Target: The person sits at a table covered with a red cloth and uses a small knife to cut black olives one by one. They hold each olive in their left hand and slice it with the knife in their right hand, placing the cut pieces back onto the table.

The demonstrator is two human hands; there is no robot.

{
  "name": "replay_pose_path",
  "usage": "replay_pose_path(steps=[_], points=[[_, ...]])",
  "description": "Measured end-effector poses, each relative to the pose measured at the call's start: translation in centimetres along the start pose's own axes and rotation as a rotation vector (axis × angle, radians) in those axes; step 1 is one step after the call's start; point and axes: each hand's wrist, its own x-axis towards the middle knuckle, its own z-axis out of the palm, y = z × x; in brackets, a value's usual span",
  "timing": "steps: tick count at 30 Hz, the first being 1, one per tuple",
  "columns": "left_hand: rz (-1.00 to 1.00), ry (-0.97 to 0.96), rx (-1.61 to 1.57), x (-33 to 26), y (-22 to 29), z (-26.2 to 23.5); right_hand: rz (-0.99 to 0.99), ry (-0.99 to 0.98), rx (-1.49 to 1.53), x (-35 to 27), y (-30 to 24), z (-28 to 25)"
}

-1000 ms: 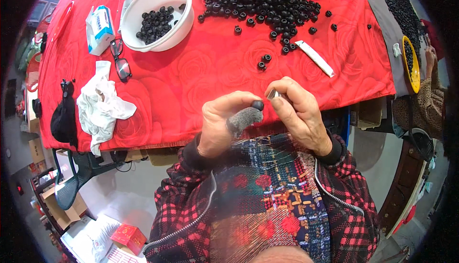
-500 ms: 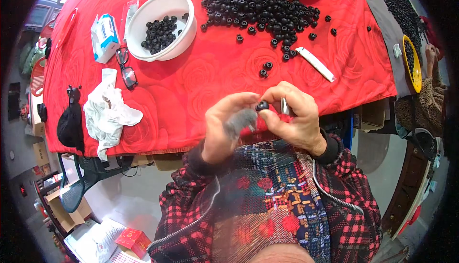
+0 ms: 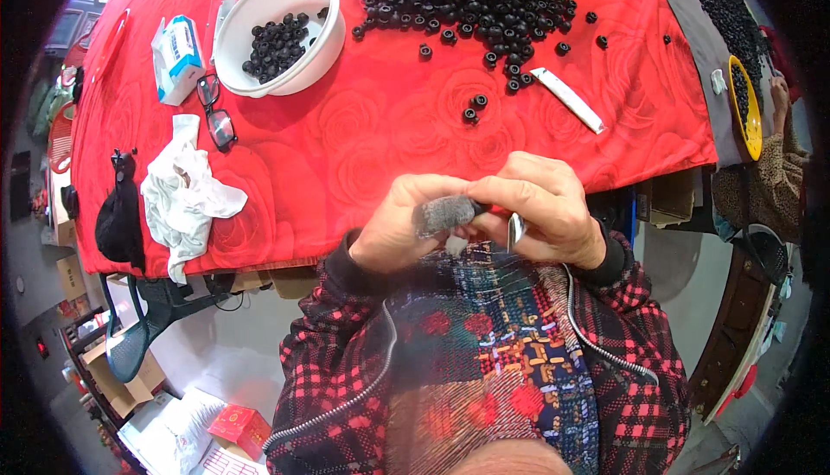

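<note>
My left hand [image 3: 393, 229] and my right hand [image 3: 549, 207] meet near the table's front edge, both closed, fingertips together. Between them is a small round black part [image 3: 479, 207], mostly hidden by the fingers. Grey fabric wrap [image 3: 445, 214], apparently around my left thumb, presses against that part; a pale loose end [image 3: 456, 243] hangs below it. A thin silver metal tool [image 3: 516, 230] sticks out of my right hand, its far end hidden in the fingers. Two similar black parts [image 3: 475, 108] lie on the red cloth beyond my hands.
A large heap of black parts [image 3: 458, 0] covers the far middle. To its left stands a white bowl [image 3: 333, 47] holding several more. Glasses [image 3: 220, 125], a tissue pack [image 3: 180, 60], white cloth [image 3: 190, 194] and a white strip [image 3: 566, 99] lie around. A person sits at right near a yellow tray [image 3: 756, 138].
My hands have come closer together and slightly lower. The black part, plainly seen in my right fingertips before, is now mostly covered, with the grey wrap against it. The whole view has shifted slightly.
</note>
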Motion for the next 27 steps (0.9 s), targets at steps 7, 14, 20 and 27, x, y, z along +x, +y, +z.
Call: replay_pose_path(steps=[7, 14, 20, 27], points=[[0.176, 0.148, 0.120, -0.1, -0.2, 1.6, 0.183, 0.051, 0.007, -0.5, -1.5, -0.7], [0.140, 0.192, 0.268, -0.1, 0.1, 2.0, 0.473, 0.024, 0.172, -1.4, -1.3, -1.2], [0.151, 0.166, 0.326, 0.1, -0.1, 1.3, 0.437, 0.048, 0.066, -1.1, -0.6, -0.6], [0.139, 0.159, 0.315, 0.2, -0.1, 1.1, 0.430, -0.040, 0.037, -0.7, 0.0, -0.9]])
